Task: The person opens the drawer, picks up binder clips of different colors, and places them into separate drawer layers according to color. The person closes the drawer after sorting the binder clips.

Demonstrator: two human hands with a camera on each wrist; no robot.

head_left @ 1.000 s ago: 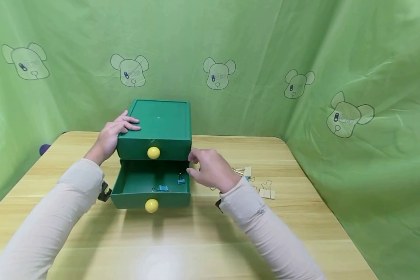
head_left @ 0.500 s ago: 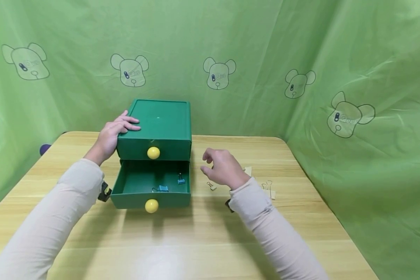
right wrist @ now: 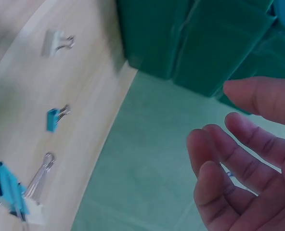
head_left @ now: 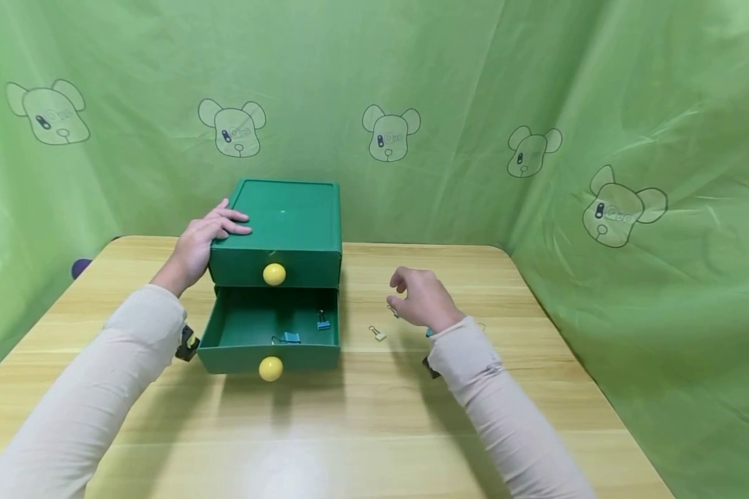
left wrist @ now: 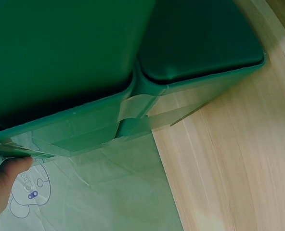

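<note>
My left hand (head_left: 202,242) rests on the left edge of a green two-drawer box (head_left: 293,208), fingers lying on its top. In the left wrist view its thumb (left wrist: 15,168) touches the box's side. The lower drawer (head_left: 237,360) is pulled out, and two blue binder clips (head_left: 323,323) lie in it. To the right, my right hand (head_left: 424,299) hovers above the table with loosely bent fingers and nothing between them. Below it, a small cream binder clip (head_left: 379,336) lies on the wood. In the right wrist view, a blue binder clip (right wrist: 52,120) and a large blue one (right wrist: 7,190) also show.
The upper drawer, with its yellow knob (head_left: 274,274), is closed. Another yellow knob (head_left: 271,369) sits on the lower drawer's front. A wooden table (head_left: 362,430) carries everything. Green cloth (head_left: 449,83) hangs behind and at the sides.
My right hand has moved right, away from the drawer box to above the loose clips, uncovering the small cream clip. My left hand stays where it was.
</note>
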